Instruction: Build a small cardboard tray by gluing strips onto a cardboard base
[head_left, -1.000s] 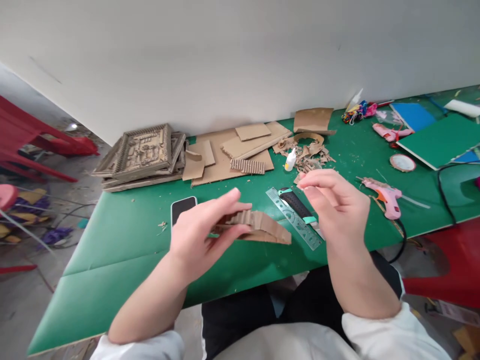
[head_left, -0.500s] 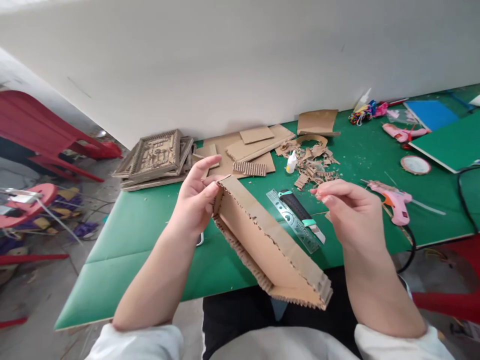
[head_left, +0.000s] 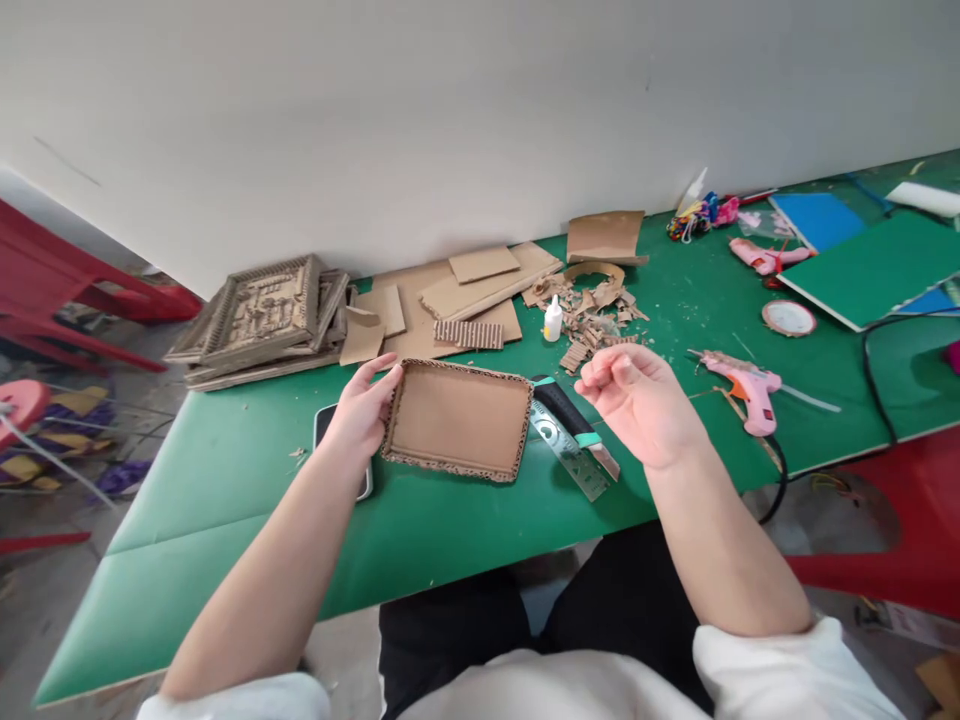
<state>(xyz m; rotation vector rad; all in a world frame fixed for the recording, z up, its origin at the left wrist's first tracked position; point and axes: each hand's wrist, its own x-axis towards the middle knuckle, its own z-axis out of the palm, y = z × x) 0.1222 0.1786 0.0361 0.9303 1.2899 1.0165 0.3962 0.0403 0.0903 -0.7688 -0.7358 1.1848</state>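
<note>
My left hand (head_left: 365, 408) grips the left side of a shallow rectangular cardboard tray (head_left: 461, 418), its open side facing me and its corrugated edges showing. My right hand (head_left: 637, 402) is raised to the right of the tray, apart from it. Its fingers are curled with the tips pressed together; whatever lies between them is too small to make out. Between the tray and my right hand lie a black and teal utility knife (head_left: 564, 408) and a clear ruler (head_left: 574, 458). A phone (head_left: 365, 484) is partly hidden behind my left hand.
Cardboard sheets (head_left: 480, 264), scraps (head_left: 600, 310) and a small glue bottle (head_left: 553, 319) lie toward the wall. Stacked decorated cardboard panels (head_left: 270, 305) stand at the left. To the right are a pink glue gun (head_left: 750, 393), a tape roll (head_left: 789, 318) and a green board (head_left: 877, 265).
The tray has turned from a steep slant to nearly level and moved left and away from me, its inside now showing fully. My right hand has shifted slightly left, its palm turned more toward me.
</note>
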